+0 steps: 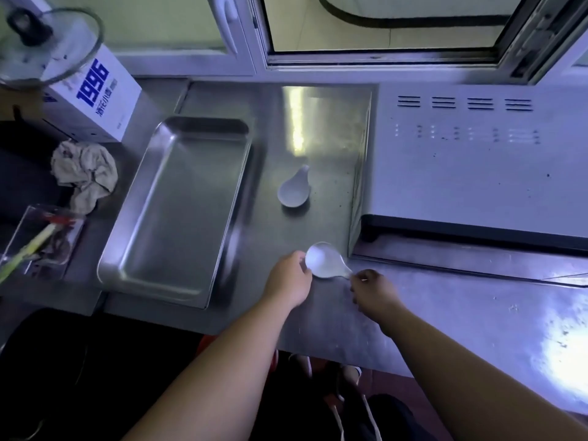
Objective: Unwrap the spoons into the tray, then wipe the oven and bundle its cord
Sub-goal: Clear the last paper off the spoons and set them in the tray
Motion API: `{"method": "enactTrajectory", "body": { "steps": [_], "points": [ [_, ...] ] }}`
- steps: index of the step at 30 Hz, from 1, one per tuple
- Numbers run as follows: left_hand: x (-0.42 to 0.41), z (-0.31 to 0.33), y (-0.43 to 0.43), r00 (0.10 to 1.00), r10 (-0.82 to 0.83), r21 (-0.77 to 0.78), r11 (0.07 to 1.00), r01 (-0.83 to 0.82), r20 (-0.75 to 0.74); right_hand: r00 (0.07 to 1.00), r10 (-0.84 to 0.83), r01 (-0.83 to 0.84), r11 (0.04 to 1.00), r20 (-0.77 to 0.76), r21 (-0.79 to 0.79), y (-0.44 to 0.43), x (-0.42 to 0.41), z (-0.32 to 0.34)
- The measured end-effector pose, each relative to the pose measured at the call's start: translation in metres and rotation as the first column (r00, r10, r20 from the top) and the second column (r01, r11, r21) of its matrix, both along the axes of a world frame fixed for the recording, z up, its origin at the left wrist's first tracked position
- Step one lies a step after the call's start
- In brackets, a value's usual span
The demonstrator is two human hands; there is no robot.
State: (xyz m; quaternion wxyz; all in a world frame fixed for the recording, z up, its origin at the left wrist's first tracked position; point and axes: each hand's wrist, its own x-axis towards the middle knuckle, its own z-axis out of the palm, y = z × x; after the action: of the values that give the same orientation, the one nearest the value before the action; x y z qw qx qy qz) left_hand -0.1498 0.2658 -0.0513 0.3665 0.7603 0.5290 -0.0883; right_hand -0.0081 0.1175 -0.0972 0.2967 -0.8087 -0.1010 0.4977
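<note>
Just right of the tray's [178, 211] near corner, a glossy white spoon [324, 261] is held. The left hand [288, 278] has its grip around the bowl, and the right hand [374, 289] pinches the handle tip. A strip of tabletop [318, 313] separates tray and oven [461, 160].

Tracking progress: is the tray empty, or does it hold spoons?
Empty: the tray shows bare steel; the far spoon and the held spoon are outside it.

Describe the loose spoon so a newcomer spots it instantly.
On the steel counter, look in the strip between the empty tray and the oven. The white spoon lies alone, untouched; the other spoon is nearer, held by left hand and right hand.
</note>
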Motion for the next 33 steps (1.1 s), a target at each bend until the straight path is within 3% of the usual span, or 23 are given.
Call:
{"method": "enactTrajectory", "body": {
  "steps": [8,19,27,33],
  "points": [
    [0.023,-0.016,0.021,0.997,-0.077,-0.067,0.995,0.075,-0.029,0.985,-0.163,0.161,0.986,-0.048,-0.038,0.018,-0.010,0.036],
    [0.011,-0.005,0.051,0.998,-0.060,-0.134,0.989,0.056,-0.020,0.975,-0.223,0.223,0.974,-0.013,-0.038,0.046,-0.031,0.044],
    [-0.019,0.050,0.104,0.984,0.138,-0.026,0.990,-0.136,0.109,0.957,-0.175,0.144,0.979,0.234,0.142,0.124,-0.060,0.100],
    [-0.071,0.078,0.151,0.907,0.353,0.030,0.929,-0.369,0.231,0.954,-0.048,-0.028,0.968,0.297,0.249,0.204,-0.086,0.130]
  ]
}}
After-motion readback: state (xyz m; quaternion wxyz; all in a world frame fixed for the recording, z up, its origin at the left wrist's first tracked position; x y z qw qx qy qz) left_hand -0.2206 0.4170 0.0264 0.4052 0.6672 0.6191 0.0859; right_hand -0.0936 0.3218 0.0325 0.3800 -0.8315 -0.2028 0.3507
